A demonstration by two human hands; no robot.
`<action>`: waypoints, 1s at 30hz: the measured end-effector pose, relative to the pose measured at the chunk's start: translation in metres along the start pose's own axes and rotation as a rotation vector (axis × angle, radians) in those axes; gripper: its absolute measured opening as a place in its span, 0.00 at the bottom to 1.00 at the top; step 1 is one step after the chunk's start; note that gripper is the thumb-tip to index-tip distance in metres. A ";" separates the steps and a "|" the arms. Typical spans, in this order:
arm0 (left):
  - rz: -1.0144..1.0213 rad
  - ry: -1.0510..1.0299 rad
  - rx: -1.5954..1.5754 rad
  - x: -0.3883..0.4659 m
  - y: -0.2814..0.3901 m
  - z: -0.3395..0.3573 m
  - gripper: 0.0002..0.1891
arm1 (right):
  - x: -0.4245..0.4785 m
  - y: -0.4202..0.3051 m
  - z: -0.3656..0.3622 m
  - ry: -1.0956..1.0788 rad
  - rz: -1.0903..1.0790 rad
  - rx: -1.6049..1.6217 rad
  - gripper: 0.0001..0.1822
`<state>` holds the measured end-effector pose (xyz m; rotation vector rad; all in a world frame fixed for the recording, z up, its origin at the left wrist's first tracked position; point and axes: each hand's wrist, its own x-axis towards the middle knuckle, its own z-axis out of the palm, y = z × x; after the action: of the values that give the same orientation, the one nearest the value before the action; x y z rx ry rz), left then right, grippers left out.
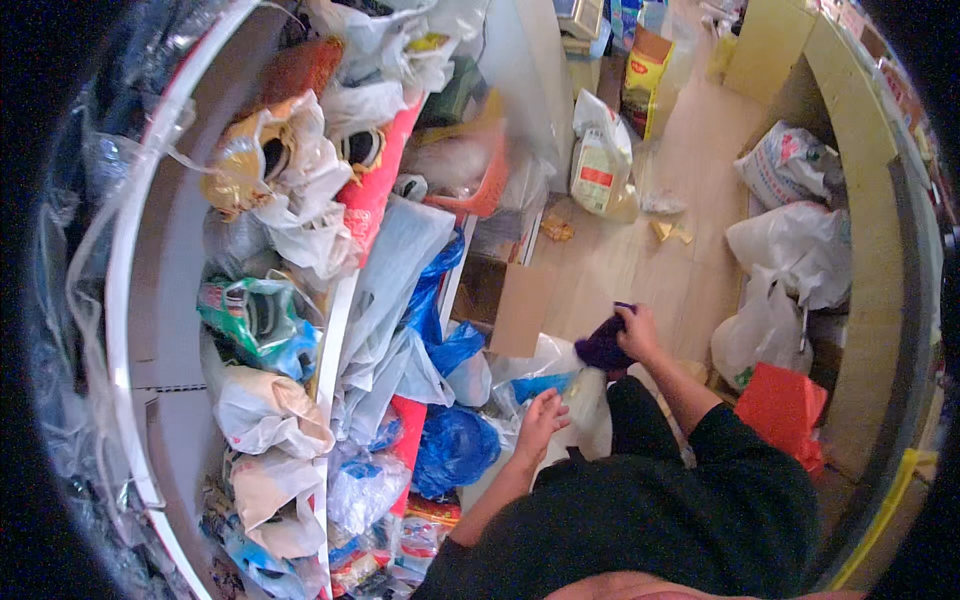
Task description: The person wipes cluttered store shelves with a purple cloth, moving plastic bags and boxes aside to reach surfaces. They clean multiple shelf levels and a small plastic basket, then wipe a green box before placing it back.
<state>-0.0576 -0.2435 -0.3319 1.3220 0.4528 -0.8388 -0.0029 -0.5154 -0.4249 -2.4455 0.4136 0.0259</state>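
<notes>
My right hand (637, 334) grips a dark purple cloth (604, 345), which hangs in front of my body above the floor. Fingers apart, my left hand (543, 426) holds nothing. Close by it lies a clear plastic bag (556, 356) with a blue patch (541, 385). A pale, blurred plastic item (589, 405) shows between my two hands, against my dark clothing; what it is I cannot tell.
Shelves on the left hold several plastic bags (270, 409) and a blue bag (454, 450). A cardboard flap (519, 309) juts out near the floor. White sacks (787, 251) and a red bag (780, 409) line the right side. A plastic jug (600, 169) stands ahead on the wooden floor (622, 259).
</notes>
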 end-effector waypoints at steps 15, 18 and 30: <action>0.097 -0.299 -0.550 0.046 0.128 0.142 0.27 | -0.016 -0.155 -0.149 -0.037 -0.599 0.581 0.22; 0.128 -0.237 -0.458 0.067 0.141 0.159 0.27 | 0.008 -0.145 -0.151 -0.023 -0.578 0.585 0.22; 0.536 -0.237 0.101 0.132 0.233 0.142 0.28 | 0.164 -0.125 -0.133 -0.073 -0.678 0.322 0.20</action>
<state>0.1789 -0.4107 -0.2421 1.3295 -0.1348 -0.5593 0.1790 -0.5508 -0.2645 -2.1393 -0.4237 -0.2212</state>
